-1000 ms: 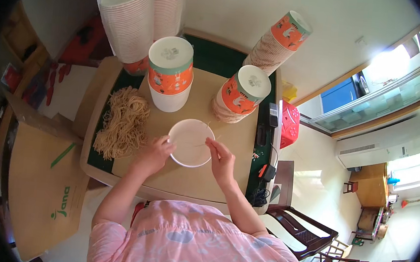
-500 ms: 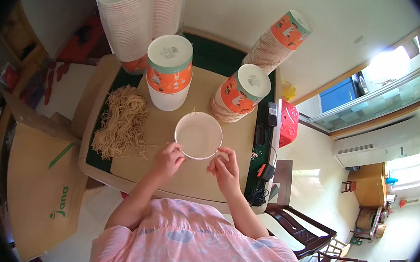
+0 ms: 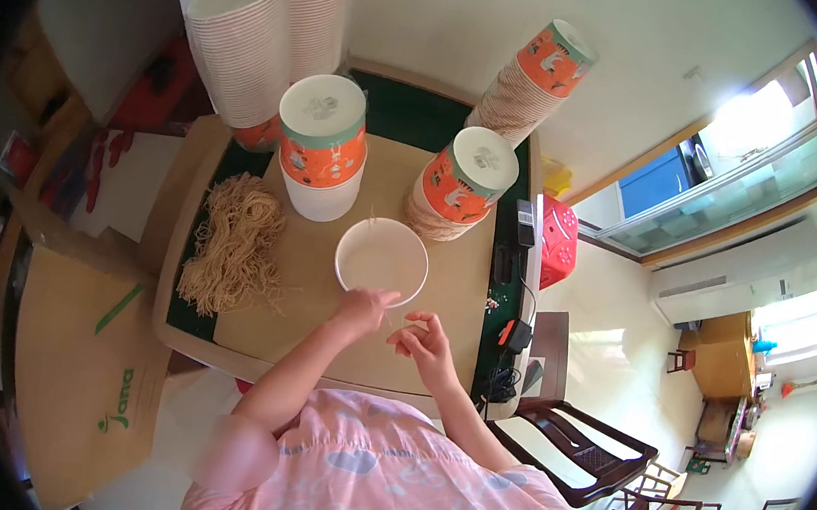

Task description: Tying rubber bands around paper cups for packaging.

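A white paper tub [image 3: 382, 258] stands open end up on the brown board in front of me. A short strand of beige string [image 3: 373, 220] shows at its far rim. My left hand [image 3: 364, 313] is at the tub's near rim, fingers pinched together. Close by on the right, my right hand [image 3: 426, 346] is also pinched, apart from the tub. A thin strand of string shows faintly between the two hands; its ends are hidden in the fingers. Left of the tub lies a loose bundle of beige string [image 3: 234, 245].
Behind the tub stand upturned stacks of orange and green paper tubs, one at left [image 3: 322, 155], one at right [image 3: 463, 182], another farther back [image 3: 541, 77]. Tall wrapped white stacks [image 3: 241, 56] rise at the back left. A black adapter with cables [image 3: 515, 336] lies along the right edge.
My left hand has moved right along the tub's near rim, closer to my right hand. The right hand has drawn slightly down, away from the rim. The tub stays in place.
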`<action>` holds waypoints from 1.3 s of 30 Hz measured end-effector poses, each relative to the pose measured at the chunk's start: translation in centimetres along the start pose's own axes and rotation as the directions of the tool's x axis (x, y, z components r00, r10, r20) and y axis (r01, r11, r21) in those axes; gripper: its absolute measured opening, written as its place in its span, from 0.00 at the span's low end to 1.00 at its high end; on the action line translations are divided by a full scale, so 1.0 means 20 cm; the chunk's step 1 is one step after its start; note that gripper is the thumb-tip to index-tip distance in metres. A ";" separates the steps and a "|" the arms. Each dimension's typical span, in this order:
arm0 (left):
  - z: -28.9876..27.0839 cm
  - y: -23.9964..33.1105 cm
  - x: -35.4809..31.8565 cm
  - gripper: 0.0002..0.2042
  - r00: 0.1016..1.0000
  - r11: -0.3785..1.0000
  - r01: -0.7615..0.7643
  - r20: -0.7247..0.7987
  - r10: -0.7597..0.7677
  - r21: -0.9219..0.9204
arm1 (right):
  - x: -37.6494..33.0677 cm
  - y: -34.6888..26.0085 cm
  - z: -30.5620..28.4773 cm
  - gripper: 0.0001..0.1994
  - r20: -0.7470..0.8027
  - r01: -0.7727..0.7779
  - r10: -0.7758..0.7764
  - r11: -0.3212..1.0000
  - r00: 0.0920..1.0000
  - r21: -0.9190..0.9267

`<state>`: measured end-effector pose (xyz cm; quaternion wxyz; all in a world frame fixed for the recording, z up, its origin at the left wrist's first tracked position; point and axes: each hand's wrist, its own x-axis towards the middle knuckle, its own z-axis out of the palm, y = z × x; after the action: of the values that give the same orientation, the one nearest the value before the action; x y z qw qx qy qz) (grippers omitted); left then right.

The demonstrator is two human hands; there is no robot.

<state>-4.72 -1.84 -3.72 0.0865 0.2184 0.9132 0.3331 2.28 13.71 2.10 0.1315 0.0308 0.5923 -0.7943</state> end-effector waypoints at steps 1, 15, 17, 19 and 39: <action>0.00 -0.01 0.01 0.14 1.000 1.000 -0.004 0.003 0.004 0.001 | -0.02 -0.04 0.01 0.10 0.068 -0.073 0.071 0.997 0.995 0.035; -0.20 0.10 0.01 0.09 0.992 0.864 0.049 -0.076 -0.100 -0.501 | 0.23 0.04 -0.04 0.07 -0.090 -0.233 0.224 0.966 0.970 -0.114; -0.21 0.10 0.01 0.10 0.994 0.868 0.036 -0.075 -0.084 -0.496 | 0.23 0.03 -0.04 0.08 -0.040 -0.230 0.226 0.963 0.973 -0.139; -0.23 0.12 0.01 0.11 0.995 0.876 0.046 -0.055 -0.082 -0.480 | 0.24 0.03 -0.06 0.08 -0.030 -0.233 0.231 0.960 0.973 -0.155; -0.18 0.11 0.01 0.12 0.995 0.872 0.007 -0.085 -0.055 -0.489 | 0.27 0.02 -0.11 0.06 -0.037 -0.290 0.289 0.927 0.957 -0.237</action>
<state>-5.22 -2.23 0.52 0.1001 0.1585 0.8060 0.5615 -3.14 14.65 -0.05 0.2495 0.1023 0.6729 -0.6889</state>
